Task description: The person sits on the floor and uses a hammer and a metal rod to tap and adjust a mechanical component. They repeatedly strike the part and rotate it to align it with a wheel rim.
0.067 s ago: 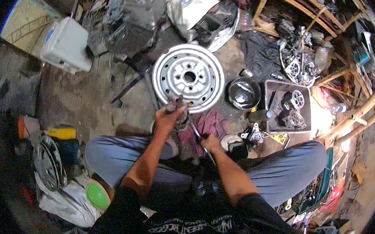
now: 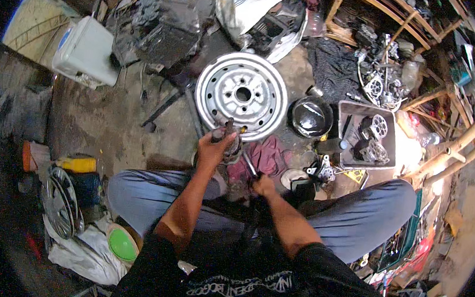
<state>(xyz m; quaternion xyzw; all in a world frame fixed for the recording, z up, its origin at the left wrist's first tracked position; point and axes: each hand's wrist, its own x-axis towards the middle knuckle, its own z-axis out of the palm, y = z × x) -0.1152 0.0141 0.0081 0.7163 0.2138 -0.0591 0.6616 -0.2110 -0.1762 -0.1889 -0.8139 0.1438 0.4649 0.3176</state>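
Note:
My left hand [image 2: 212, 149] is closed round a dark, greasy metal part [image 2: 229, 151] with a short stub on top. This part sits at the near edge of a silver steel wheel rim [image 2: 244, 73] lying flat on the floor. To its right, my right hand [image 2: 263, 186] grips a slim, shiny metal bar [image 2: 249, 164], whose far end points towards the dark part. The exact kind of bar cannot be made out. A crumpled dark-red cloth [image 2: 270, 155] lies below the rim, between and beyond my hands.
A black bowl [image 2: 312, 118] with dark liquid stands right of the rim, beside a grey tray [image 2: 340, 115] of metal parts. Loose metal pieces [image 2: 321, 169] lie before my right knee. A white cool box [image 2: 89, 53] and greasy engine parts [image 2: 172, 23] stand far left.
My right hand has shifted slightly left and the bar it holds has changed its angle. The left hand stays round the dark part. The whole view has moved slightly.

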